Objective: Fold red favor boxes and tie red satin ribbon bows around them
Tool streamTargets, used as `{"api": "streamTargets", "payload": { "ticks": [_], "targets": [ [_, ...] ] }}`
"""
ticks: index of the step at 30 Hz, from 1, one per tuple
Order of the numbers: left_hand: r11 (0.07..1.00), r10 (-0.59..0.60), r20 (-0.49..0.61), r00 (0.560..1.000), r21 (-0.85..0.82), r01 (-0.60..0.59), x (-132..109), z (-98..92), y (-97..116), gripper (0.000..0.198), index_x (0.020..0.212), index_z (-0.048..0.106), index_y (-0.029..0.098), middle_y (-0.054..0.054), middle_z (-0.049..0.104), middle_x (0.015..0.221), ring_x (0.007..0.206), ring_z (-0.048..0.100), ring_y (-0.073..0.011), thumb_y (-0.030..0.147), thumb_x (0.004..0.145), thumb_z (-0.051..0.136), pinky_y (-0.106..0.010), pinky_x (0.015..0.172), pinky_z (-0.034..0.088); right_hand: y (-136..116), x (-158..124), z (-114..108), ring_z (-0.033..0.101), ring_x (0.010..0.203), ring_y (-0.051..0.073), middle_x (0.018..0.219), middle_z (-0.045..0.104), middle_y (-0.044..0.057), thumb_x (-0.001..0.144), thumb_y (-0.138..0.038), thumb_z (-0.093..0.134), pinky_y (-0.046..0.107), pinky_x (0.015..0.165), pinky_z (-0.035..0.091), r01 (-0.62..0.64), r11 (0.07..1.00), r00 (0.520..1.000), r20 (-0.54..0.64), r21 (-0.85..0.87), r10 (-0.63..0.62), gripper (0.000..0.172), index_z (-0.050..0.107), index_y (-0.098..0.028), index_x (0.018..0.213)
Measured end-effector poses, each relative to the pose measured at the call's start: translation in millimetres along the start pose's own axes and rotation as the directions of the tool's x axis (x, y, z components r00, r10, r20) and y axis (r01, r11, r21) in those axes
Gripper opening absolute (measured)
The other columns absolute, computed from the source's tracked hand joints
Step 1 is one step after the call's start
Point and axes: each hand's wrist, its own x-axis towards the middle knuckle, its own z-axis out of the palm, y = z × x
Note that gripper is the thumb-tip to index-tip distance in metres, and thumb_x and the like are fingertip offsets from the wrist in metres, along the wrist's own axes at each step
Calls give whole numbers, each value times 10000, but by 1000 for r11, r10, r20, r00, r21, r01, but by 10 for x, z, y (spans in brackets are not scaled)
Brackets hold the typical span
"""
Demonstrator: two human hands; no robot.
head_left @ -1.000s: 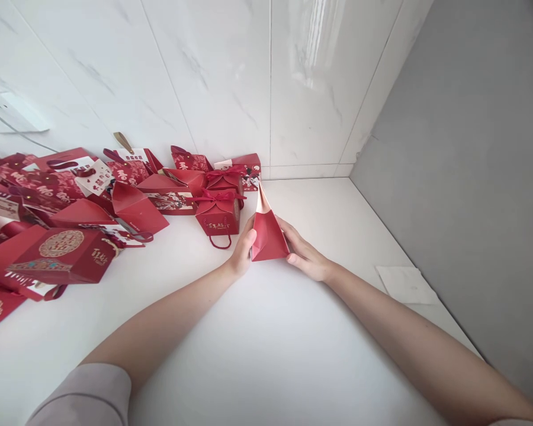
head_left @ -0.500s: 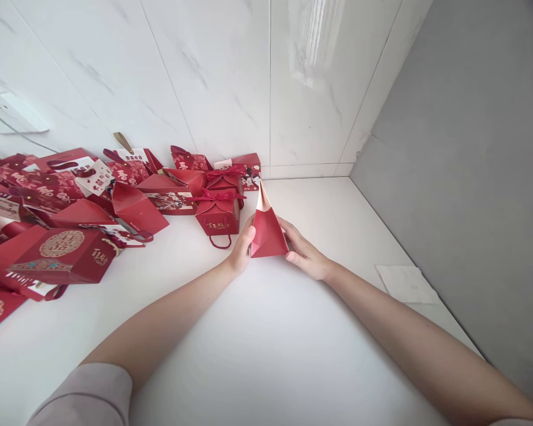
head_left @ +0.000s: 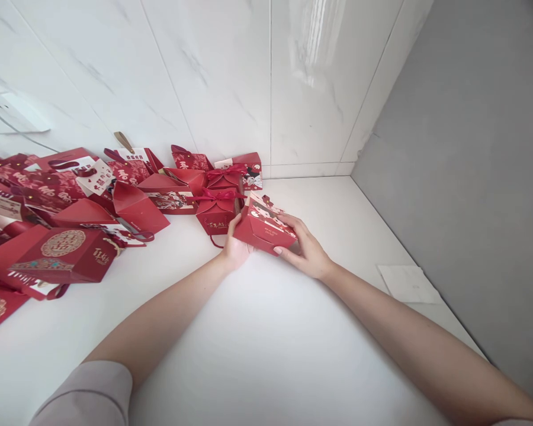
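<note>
A small red gift box with white printed pictures on its top sits between both my hands, tilted, low over the white table. My left hand grips its left end with thumb and fingers. My right hand holds its right end, fingers curled over the top edge. Just to the left stands a folded red box with a ribbon bow, close to my left hand.
A heap of red gift boxes and paper bags covers the table's left and back. White marble wall tiles rise behind. A grey wall closes the right side. A white paper sheet lies by that wall.
The red box stood upright with a pointed flap raised; now it is turned over onto its side, its printed face up, and both hands have shifted with it.
</note>
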Motion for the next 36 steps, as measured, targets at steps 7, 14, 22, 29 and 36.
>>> {"api": "streamTargets", "payload": {
  "ticks": [7, 14, 22, 29, 36],
  "targets": [
    [979, 63, -76, 995, 197, -47, 47, -42, -76, 473, 1241, 568, 314, -51, 668, 1214, 948, 677, -251, 480, 804, 645, -400, 730, 578, -2, 3, -35, 332, 1408, 294, 1513, 343, 98, 889, -480, 566, 482, 1044, 459, -118, 992, 974, -200, -48, 106, 576, 382, -305, 1406],
    [979, 183, 55, 982, 83, -187, -36, 88, -109, 619, 1329, 528, 265, -78, 591, 1345, 1265, 531, -300, 657, 852, 484, -484, 1054, 439, -29, -5, -36, 102, 1497, 261, 1625, 96, 28, 928, -507, 479, 498, 1206, 202, -97, 994, 988, -129, -45, 90, 744, 93, -321, 1536],
    [936, 244, -121, 962, 291, -200, -81, 50, -165, 521, 1190, 625, 196, -99, 698, 1159, 1135, 621, -320, 508, 778, 693, -463, 1009, 477, 37, 2, -10, 620, 1137, 281, 1304, 614, 95, 869, -532, 586, 443, 972, 505, -335, 921, 940, 135, 198, 313, 608, 374, -245, 1362],
    [932, 176, -233, 956, 351, -86, -81, 57, -91, 560, 1117, 655, 177, -86, 723, 1107, 1094, 654, -274, 557, 712, 731, -376, 977, 521, 50, 23, 0, 638, 1105, 258, 1272, 637, 82, 848, -511, 626, 422, 942, 519, -387, 891, 921, 147, 238, 360, 556, 417, -235, 1283],
    [926, 195, -210, 958, 360, -109, -76, 55, -117, 553, 1108, 650, 167, -94, 720, 1122, 1055, 675, -254, 563, 726, 714, -335, 928, 547, 62, 20, -6, 638, 1108, 256, 1275, 636, 80, 851, -504, 625, 421, 950, 517, -380, 898, 924, 140, 220, 356, 568, 406, -241, 1304]
  ]
}}
